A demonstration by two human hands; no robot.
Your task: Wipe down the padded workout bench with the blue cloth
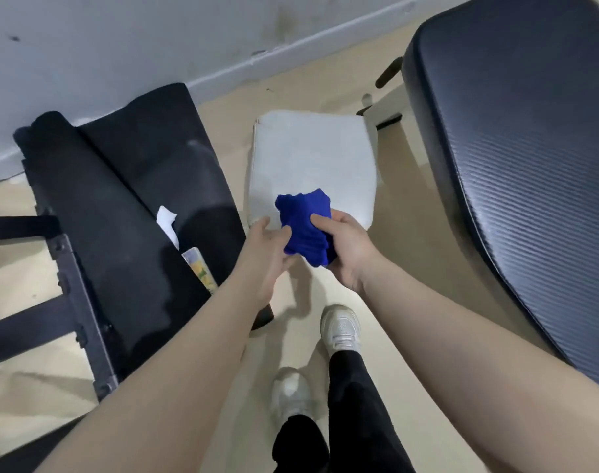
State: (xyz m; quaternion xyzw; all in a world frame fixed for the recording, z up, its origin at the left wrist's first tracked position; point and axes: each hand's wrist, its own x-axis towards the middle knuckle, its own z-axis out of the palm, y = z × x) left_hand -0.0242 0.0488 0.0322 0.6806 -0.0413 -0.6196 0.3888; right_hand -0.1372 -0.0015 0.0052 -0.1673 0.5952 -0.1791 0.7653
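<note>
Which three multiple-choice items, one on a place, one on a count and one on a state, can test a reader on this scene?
1. Where is the padded bench?
A. right of the person
B. left
C. behind the wall

2. How many white shoes show?
A. one
B. two
C. four

3. How is the blue cloth?
A. spread flat on the bench
B. bunched between both hands
C. lying on the floor

Key: 1 A, it fills the right edge; 2 B, one shoe ahead, one nearer; 3 B, right hand grips it, left hand touches it.
</note>
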